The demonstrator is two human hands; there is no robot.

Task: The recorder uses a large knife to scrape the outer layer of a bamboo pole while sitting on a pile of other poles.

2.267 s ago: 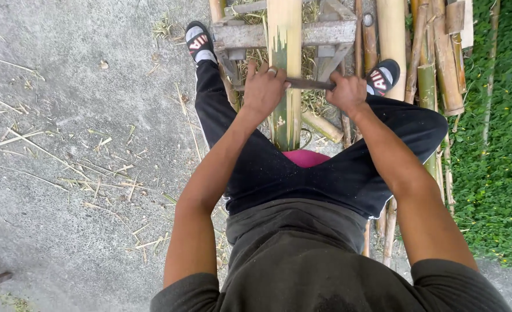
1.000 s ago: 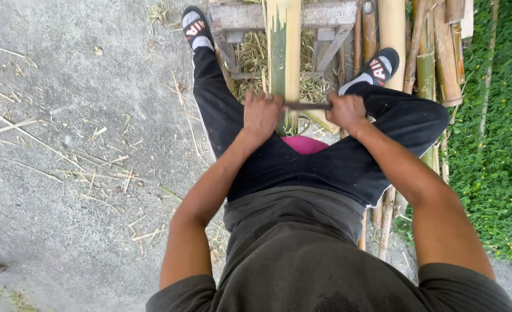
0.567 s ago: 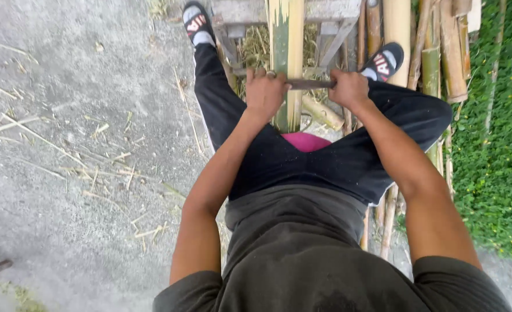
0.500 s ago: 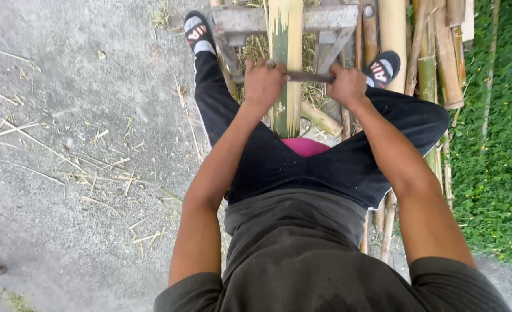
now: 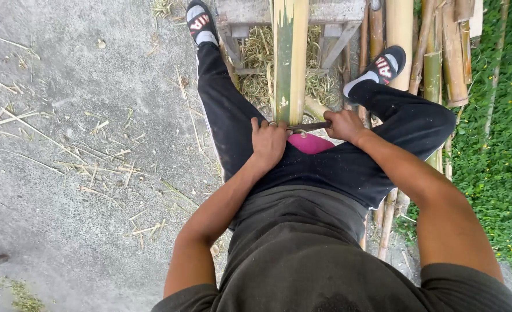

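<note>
From up here I look straight down on my own lap: I sit astride a bamboo pole that runs away from me between my legs, its far end resting on a grey wooden trestle. My left hand and right hand each grip one end of a dark metal blade that lies crosswise on the near end of the pole; the fingers of both hands are curled tight around it, knuckles up. The blade touches the pole just where the green skin gives way to pale, stripped wood. A pink cushion shows just under the blade, between my thighs. My feet in black slides sit to either side of the trestle, legs in black trousers spread wide. Dry shavings are heaped beneath the trestle. More bamboo poles lie in a bundle on my right, beside a strip of green grass. To my left the concrete ground is littered with thin straw-coloured slivers.
</note>
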